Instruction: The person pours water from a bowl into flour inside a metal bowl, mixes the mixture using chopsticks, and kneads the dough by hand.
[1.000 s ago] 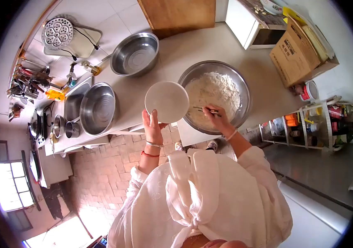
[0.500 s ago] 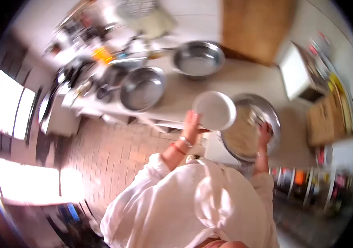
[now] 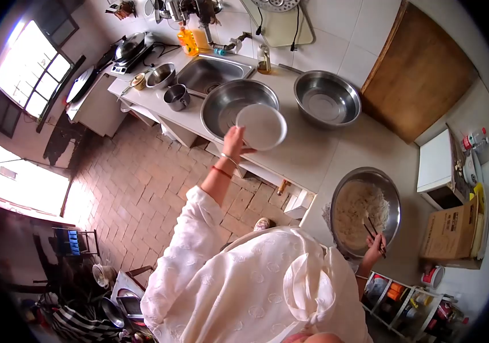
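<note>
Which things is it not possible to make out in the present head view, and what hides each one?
All in the head view:
- Part of the near steel basin: hidden behind the pale bowl and left hand.
- The exact finger grip of the right hand on the chopsticks: too small.
- Print on the cardboard box: too small to read.
- Outside the window: lost in glare.

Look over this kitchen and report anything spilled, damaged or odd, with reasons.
A pale, speckled patch at the left rim of the basin may be spilled flour, lying outside it. Near the window, a dark, ragged wall patch suggests damage.
</note>
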{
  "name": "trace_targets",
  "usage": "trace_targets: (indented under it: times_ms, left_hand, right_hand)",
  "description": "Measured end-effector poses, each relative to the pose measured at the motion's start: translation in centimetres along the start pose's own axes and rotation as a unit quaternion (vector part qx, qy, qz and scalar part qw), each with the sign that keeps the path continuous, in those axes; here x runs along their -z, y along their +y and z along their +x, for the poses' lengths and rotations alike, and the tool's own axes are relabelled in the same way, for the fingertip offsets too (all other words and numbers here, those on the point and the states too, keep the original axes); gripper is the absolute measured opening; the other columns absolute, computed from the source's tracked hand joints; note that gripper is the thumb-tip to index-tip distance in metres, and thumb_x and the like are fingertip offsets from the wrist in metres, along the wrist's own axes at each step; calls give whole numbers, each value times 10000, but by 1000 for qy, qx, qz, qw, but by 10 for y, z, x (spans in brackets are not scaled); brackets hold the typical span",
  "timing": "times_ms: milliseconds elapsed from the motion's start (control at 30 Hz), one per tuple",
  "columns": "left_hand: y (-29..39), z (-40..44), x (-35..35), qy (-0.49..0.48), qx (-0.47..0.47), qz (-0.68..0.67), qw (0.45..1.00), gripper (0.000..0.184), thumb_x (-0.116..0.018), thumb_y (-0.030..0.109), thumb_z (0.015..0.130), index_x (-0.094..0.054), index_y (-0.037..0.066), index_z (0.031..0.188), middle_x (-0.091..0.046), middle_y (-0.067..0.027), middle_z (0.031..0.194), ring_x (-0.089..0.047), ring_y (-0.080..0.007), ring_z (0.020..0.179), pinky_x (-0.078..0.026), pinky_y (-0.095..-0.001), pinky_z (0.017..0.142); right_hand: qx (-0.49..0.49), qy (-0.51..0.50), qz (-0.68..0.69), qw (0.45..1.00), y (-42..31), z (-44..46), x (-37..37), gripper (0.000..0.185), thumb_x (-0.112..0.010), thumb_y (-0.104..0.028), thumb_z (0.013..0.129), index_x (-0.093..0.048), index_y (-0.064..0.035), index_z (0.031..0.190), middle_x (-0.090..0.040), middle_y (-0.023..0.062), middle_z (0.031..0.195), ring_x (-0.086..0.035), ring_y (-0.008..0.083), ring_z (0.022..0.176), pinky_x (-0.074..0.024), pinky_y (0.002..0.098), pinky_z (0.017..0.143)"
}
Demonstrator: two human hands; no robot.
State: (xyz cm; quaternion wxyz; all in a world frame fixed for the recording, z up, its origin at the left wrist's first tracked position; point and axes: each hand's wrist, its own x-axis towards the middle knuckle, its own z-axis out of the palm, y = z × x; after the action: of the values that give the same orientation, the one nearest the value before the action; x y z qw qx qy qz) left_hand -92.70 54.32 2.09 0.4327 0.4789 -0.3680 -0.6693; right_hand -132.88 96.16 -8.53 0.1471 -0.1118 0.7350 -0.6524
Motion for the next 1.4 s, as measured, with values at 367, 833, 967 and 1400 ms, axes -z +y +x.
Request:
trace_targets:
  times_ms: [367,833,967,1400]
  left_hand:
    - [9,127,69,76,7,193,978,511,-548,350,850,-491,18,1234,-615,-182,1048,-686,-329,791,-600,-410,528]
    - [19,191,81,49,70,390,917,501,-521,411,793,-617,1,1064,-683,-162,909,-698,-303,735,-570,-383,569]
    - [10,209,80,60,46,438,896,504,-532,427,782,-643,22,1062,-691,-166,928,-698,-296,798,-575,-389,622]
    - [-13,153,63,-27,41,-49,998,440,-523,323,851,-507,54,1199,-582,-158,1105,-646,-351,911,-581,-485,641]
  right_hand:
    - [-8,65,-20,998,-5,-16,-27,354,-537,-291,965,-563,-21,1192,-656,114,1028,-632,191,820,-513,287,726]
    - [39,105,-74,991,-17,-29,-34,346,-498,-249,984,-546,-8,1227,-646,139,1079,-638,226,884,-526,333,783]
    - [41,108,-87,990,-15,-29,-35,339,-495,-240,986,-540,-8,1229,-643,138,1087,-639,232,898,-528,338,792]
    - [-23,122,7,992,12,-26,-20,337,-545,-231,959,-564,10,1194,-657,145,1033,-657,240,841,-546,332,738]
